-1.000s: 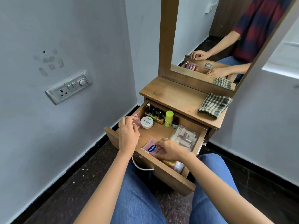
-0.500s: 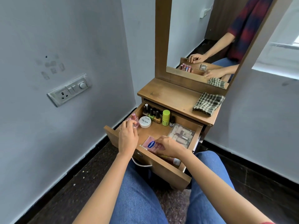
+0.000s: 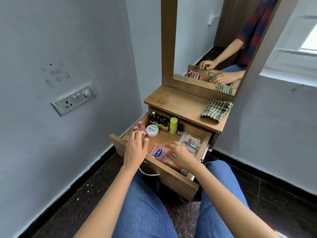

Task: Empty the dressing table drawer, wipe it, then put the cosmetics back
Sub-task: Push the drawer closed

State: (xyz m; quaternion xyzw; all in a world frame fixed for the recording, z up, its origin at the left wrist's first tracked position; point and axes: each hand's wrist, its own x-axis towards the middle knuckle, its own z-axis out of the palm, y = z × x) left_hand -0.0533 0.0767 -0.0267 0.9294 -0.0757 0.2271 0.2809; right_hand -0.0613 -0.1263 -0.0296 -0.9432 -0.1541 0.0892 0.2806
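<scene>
Tabletop with one checked cloth

In the open drawer, the left hand sits at 9 o'clock beside pink bottles. The right hand rests its fingers on a pink tube at 6 o'clock.

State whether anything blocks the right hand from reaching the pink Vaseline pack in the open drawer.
Nothing visible does. The right hand lies directly over the near end of the pink Vaseline pack in the drawer, with its fingers spread loosely above it. Whether they touch the pack cannot be told.
</scene>
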